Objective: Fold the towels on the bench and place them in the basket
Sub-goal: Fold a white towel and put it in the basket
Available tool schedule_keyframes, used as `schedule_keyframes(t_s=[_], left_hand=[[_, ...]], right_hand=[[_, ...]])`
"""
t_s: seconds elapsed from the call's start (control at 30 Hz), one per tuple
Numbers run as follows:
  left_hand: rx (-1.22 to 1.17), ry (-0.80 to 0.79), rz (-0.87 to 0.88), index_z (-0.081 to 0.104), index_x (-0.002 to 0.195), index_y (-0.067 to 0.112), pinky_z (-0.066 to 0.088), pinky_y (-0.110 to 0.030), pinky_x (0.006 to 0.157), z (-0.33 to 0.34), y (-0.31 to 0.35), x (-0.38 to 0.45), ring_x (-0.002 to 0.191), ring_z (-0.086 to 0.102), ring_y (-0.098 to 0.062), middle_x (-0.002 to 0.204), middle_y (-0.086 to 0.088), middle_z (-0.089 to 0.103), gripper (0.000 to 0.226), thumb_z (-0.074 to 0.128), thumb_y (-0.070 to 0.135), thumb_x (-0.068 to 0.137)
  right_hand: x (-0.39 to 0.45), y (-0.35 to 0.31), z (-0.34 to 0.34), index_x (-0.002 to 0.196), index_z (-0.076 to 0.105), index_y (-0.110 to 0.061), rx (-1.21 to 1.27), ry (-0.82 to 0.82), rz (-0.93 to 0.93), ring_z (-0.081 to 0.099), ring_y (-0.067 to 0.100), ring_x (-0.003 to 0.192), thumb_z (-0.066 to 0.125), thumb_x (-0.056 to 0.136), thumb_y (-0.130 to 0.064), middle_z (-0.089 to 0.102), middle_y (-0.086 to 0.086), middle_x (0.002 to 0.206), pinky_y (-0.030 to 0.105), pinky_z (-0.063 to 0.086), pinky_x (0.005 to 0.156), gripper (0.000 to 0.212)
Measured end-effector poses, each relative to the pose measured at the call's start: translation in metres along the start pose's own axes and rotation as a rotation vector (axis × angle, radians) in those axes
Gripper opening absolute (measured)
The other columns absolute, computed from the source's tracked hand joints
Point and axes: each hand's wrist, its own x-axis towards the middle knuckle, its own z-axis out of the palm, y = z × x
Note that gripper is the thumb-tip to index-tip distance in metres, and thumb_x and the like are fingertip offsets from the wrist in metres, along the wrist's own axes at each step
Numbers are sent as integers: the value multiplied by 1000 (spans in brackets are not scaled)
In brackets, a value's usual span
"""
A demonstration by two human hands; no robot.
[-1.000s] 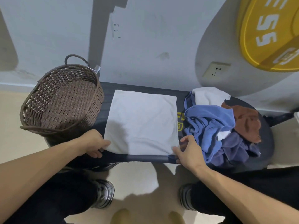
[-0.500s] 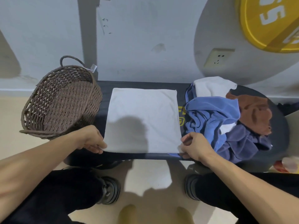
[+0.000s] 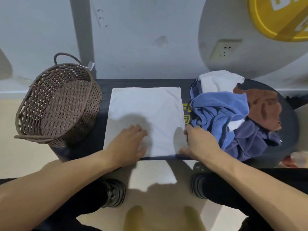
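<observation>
Basket (image 3: 56, 104) left of white towel (image 3: 146, 110); left hand (image 3: 128, 144) flat on it, right hand (image 3: 200, 144) pinching edge

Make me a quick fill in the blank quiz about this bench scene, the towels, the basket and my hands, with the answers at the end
1. The wicker basket at the left end of the bench holds ____ towels.
2. The towel spread flat between the basket and the pile is ____ in colour.
3. The left hand rests flat on the ____ towel.
4. The right hand is at that towel's ____ edge.

Answers: no; white; white; right
</observation>
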Motion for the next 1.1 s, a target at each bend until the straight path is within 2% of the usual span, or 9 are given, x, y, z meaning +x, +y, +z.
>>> schedule_keyframes(t_s=[0.17, 0.23, 0.33, 0.4, 0.5, 0.6, 0.7, 0.77, 1.1], left_hand=[[167, -107, 116, 31, 147, 21, 34, -43, 108, 23, 2, 1, 141, 26, -30, 154, -8, 26, 66, 49, 47, 90], [204, -135, 125, 21, 153, 22, 28, -42, 114, 25, -1, -1, 147, 16, -31, 160, -9, 15, 72, 47, 48, 91], [189, -227, 93, 2, 157, 24, 7, -37, 121, 29, -4, -7, 152, -8, -25, 165, -4, -10, 80, 42, 52, 94], [175, -213, 97, 11, 157, 23, 11, -35, 120, 28, -5, -8, 152, -1, -25, 165, -4, -4, 75, 44, 48, 94], [223, -46, 138, 51, 126, 17, 40, -35, 97, 21, -5, -8, 119, 45, -25, 134, -6, 47, 46, 50, 43, 89], [199, -113, 123, 50, 122, 18, 43, -36, 89, 19, -7, -11, 105, 47, -22, 119, 0, 48, 51, 55, 53, 86], [172, -153, 118, 49, 120, 20, 45, -38, 84, 16, -12, -10, 103, 49, -23, 115, -1, 46, 52, 60, 54, 83], [154, -181, 78, 48, 114, 20, 46, -38, 77, 11, -16, -7, 99, 53, -25, 110, -1, 48, 46, 62, 51, 83], [197, -198, -230, 52, 101, 18, 49, -40, 80, -16, -61, -21, 100, 60, -29, 107, -2, 57, 18, 60, 30, 89]], right_hand=[[-5, -19, 23, 128, 53, -28, 146, 59, -514, 46, 22, 116, 72, 80, -48, 47, -2, 125, 39, 43, 94, 55], [-1, -11, 37, 147, 37, -36, -78, -60, -563, 21, 26, 143, 61, 86, -55, 24, -2, 157, 49, 24, 115, 68], [4, 10, 51, 155, 6, -43, -238, -142, -565, -17, 21, 150, 47, 96, -54, -14, -12, 164, 55, -5, 120, 72], [6, 20, 55, 155, 17, -38, -234, -61, -574, -6, 20, 152, 46, 99, -44, -1, -10, 165, 50, -3, 121, 63], [13, 26, 51, 134, 57, -16, -167, 58, -609, 30, 29, 144, 54, 96, -21, 40, 4, 154, 43, 11, 122, 38], [15, 23, 45, 111, 68, -8, -65, 45, -609, 50, 31, 122, 55, 94, -12, 60, 9, 126, 41, 35, 109, 21], [10, 21, 35, 108, 67, -17, 142, 63, -492, 60, 25, 88, 53, 100, -25, 63, 2, 94, 40, 49, 79, 18], [10, 22, 28, 93, 65, -20, 300, 82, -425, 54, 21, 65, 52, 101, -32, 57, -6, 68, 35, 43, 62, 19], [23, 20, 10, 74, 56, -16, 404, 52, -269, 49, 13, 62, 48, 102, -34, 54, -3, 63, 16, 37, 57, 35]])
